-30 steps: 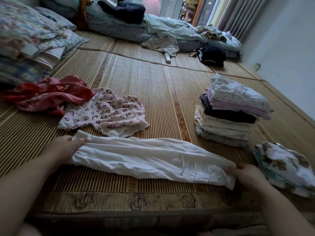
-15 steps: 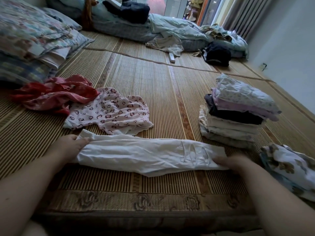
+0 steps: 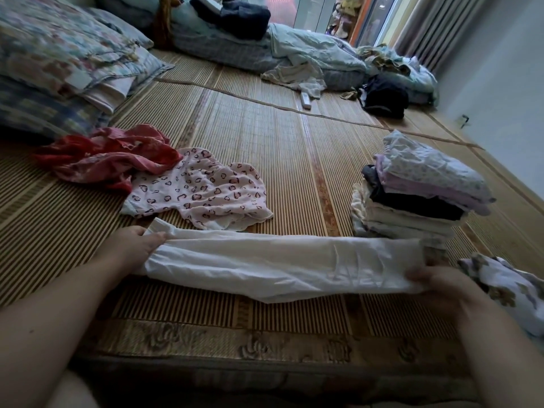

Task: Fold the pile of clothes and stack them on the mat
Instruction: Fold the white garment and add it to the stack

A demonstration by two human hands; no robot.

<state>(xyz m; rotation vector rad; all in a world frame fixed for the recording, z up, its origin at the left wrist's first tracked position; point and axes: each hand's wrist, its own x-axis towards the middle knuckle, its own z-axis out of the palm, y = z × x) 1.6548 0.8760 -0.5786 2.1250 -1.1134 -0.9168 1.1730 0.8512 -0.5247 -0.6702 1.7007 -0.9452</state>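
A person's view looking down at their two bare forearms, which reach out over a woven bamboo mat (image 3: pixel 294 160). Both hands hold a white garment (image 3: pixel 279 260) folded into a long, narrow band.

The left hand (image 3: pixel 132 248) grips the band's left end. Its thumb is pressed on top of the cloth and the fingers are curled in around the edge. The right hand (image 3: pixel 435 285) has hold of the right end, with the cloth gathered in its closed fingers. This hand is blurred, so the exact finger placement cannot be made out.

The band's long axis runs left to right, roughly parallel to the mat's near patterned border, with the right end a little nearer the person. The cloth looks stretched between the hands and has light creases near the right end. Whether it lies flat on the mat or is lifted slightly off it cannot be told.

Just beyond the band's left half lies an unfolded pink garment with a heart print (image 3: pixel 200 189), and a crumpled red garment (image 3: pixel 109 156) overlaps its far left corner. Beyond the band's right end stands a stack of folded clothes (image 3: pixel 412 198). A floral garment (image 3: pixel 506 290) lies beside the right hand. Pillows (image 3: pixel 59 60) are piled at far left.
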